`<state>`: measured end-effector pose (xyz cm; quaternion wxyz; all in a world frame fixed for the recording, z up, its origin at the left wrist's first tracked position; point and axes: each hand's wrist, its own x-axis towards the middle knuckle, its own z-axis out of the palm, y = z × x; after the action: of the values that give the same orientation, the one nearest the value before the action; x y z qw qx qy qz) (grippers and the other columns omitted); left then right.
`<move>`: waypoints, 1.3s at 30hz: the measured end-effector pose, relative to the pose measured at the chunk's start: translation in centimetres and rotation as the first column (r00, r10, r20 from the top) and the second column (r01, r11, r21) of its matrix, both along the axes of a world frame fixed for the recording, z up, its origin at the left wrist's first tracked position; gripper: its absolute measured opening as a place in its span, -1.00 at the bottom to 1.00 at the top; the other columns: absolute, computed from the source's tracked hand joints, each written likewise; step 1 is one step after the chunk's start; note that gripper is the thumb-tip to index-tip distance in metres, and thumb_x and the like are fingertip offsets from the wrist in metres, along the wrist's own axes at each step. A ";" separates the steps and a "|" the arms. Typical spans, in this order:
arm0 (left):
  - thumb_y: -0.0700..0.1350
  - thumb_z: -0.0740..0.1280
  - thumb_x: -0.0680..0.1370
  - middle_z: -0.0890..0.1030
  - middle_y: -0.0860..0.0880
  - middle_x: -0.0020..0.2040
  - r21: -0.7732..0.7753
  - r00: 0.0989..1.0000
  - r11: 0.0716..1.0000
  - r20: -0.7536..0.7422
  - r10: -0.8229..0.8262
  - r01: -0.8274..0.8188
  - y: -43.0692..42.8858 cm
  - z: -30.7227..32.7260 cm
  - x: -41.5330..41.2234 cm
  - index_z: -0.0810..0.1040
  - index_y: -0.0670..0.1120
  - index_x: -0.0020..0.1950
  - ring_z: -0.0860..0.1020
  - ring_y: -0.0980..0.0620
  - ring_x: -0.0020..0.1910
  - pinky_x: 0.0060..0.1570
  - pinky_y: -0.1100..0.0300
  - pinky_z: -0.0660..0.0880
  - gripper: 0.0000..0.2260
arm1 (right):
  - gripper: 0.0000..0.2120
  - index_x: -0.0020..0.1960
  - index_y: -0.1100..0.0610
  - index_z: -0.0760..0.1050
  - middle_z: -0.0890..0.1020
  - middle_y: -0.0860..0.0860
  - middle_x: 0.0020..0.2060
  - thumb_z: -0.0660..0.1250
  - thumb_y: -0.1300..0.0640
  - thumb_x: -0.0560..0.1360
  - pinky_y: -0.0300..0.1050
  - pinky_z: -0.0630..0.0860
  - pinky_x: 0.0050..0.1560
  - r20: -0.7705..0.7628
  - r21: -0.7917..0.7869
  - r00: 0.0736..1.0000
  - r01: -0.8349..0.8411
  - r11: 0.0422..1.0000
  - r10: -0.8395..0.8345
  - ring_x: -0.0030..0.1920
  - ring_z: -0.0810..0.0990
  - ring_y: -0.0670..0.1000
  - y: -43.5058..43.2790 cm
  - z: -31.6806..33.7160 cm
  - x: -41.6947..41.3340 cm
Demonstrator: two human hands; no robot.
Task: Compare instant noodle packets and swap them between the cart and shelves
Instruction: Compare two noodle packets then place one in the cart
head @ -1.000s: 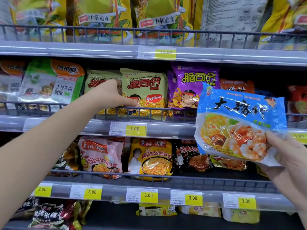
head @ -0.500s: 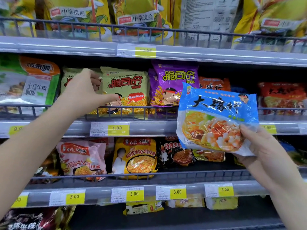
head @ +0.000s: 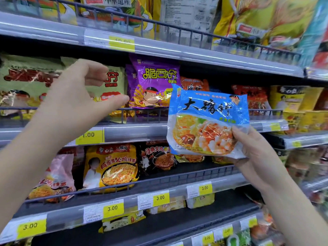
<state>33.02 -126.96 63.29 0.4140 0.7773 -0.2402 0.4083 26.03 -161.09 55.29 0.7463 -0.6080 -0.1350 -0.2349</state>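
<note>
My right hand (head: pixel 253 151) grips a blue instant noodle packet (head: pixel 207 121) by its lower right corner and holds it upright in front of the middle shelf. My left hand (head: pixel 76 103) hovers before a pale green noodle packet (head: pixel 114 80) on that shelf, fingers loosely curved and thumb stretched right, with nothing in it. A purple packet (head: pixel 154 82) stands just right of the green one. An orange packet (head: pixel 195 84) shows behind the blue packet's top edge. No cart is in view.
A low wire rail (head: pixel 142 114) fronts the middle shelf. The shelf below holds pink (head: pixel 56 176), yellow (head: pixel 113 167) and black (head: pixel 158 157) packets behind another rail. Large yellow bags (head: pixel 257 18) fill the top shelf. Yellow price tags (head: pixel 112 208) line the shelf edges.
The view has moved closer and tilted. My left hand has come off the green packets and now hovers in front of them. The blue packet stays held in my right hand.
</note>
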 end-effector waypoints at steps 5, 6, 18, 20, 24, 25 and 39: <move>0.35 0.54 0.27 0.66 0.20 0.12 -0.063 0.928 0.937 -0.128 -0.350 0.344 -5.1 -1.0 -1.5 0.52 0.24 0.19 0.63 0.26 0.13 0.12 0.20 0.58 -0.45 | -0.64 0.47 0.14 0.46 0.64 0.18 0.31 0.19 0.13 0.70 0.08 0.63 0.20 0.013 -0.014 0.999 0.031 0.999 -0.031 0.29 0.63 0.21 -2.0 0.2 -1.3; 0.28 0.56 0.26 0.68 0.17 0.12 -0.075 0.895 0.912 -0.172 -0.411 0.404 -6.6 -1.3 -2.0 0.53 0.20 0.20 0.65 0.25 0.11 0.10 0.24 0.58 -0.44 | -0.64 0.47 0.14 0.46 0.64 0.18 0.31 0.19 0.13 0.70 0.10 0.61 0.22 0.020 -0.014 0.999 0.031 0.999 -0.031 0.30 0.62 0.21 -2.5 0.2 -1.5; 0.27 0.50 0.38 0.71 0.25 0.11 -0.093 0.795 0.914 -0.464 -0.390 0.394 -22.6 -6.4 -8.4 0.57 0.28 0.26 0.67 0.21 0.11 0.30 0.01 0.47 -0.54 | -0.66 0.37 0.02 0.54 0.70 0.07 0.24 0.29 0.08 0.61 0.05 0.62 0.25 0.027 -0.072 0.981 -0.191 0.979 0.194 0.21 0.69 0.09 -12.7 -1.8 -3.5; 0.30 0.53 0.37 0.69 0.27 0.14 -0.101 0.798 0.929 -0.484 -0.359 0.356 -24.6 -7.2 -9.1 0.57 0.32 0.25 0.65 0.24 0.15 0.35 0.00 0.44 -0.53 | -0.72 0.33 0.02 0.56 0.72 0.03 0.19 0.26 0.13 0.65 -0.05 0.66 0.15 0.004 -0.056 0.975 -0.221 0.974 0.222 0.16 0.71 0.03 -14.8 -2.4 -3.6; 0.33 0.53 0.32 0.61 0.49 0.08 -0.148 0.815 0.950 -0.488 -0.312 0.275 -27.9 -7.7 -10.4 0.54 0.48 0.13 0.55 0.50 0.08 0.19 0.25 0.42 -0.59 | -0.75 0.29 0.03 0.59 0.74 0.01 0.15 0.28 0.14 0.64 -0.01 0.63 0.20 -0.025 -0.072 0.967 -0.253 0.965 0.252 0.15 0.71 0.01 -18.1 -2.7 -3.4; 0.29 0.51 0.31 0.60 0.52 0.05 -0.157 0.818 0.953 -0.490 -0.302 0.258 -28.5 -7.6 -10.8 0.53 0.50 0.09 0.53 0.54 0.05 0.15 0.30 0.39 -0.62 | -0.76 0.27 0.01 0.60 0.74 -0.01 0.13 0.32 0.11 0.62 0.07 0.60 0.28 -0.025 -0.093 0.970 -0.241 0.966 0.240 0.15 0.70 0.00 -18.7 -2.6 -3.3; 0.19 0.49 0.46 0.70 0.26 0.12 -0.095 0.844 0.976 -0.491 -0.217 0.196 -31.8 -4.2 -9.7 0.55 0.21 0.29 0.65 0.24 0.12 0.24 0.09 0.50 -0.59 | -0.69 0.25 -0.06 0.59 0.74 -0.07 0.12 0.50 -0.03 0.54 0.12 0.56 0.32 -0.009 -0.311 0.995 -0.093 0.946 0.095 0.16 0.71 -0.03 -22.1 0.8 -0.4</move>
<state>23.30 -158.73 59.11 0.5192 0.8172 -0.1989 0.1517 25.66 -183.16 56.08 0.6510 -0.7102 -0.2014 -0.1769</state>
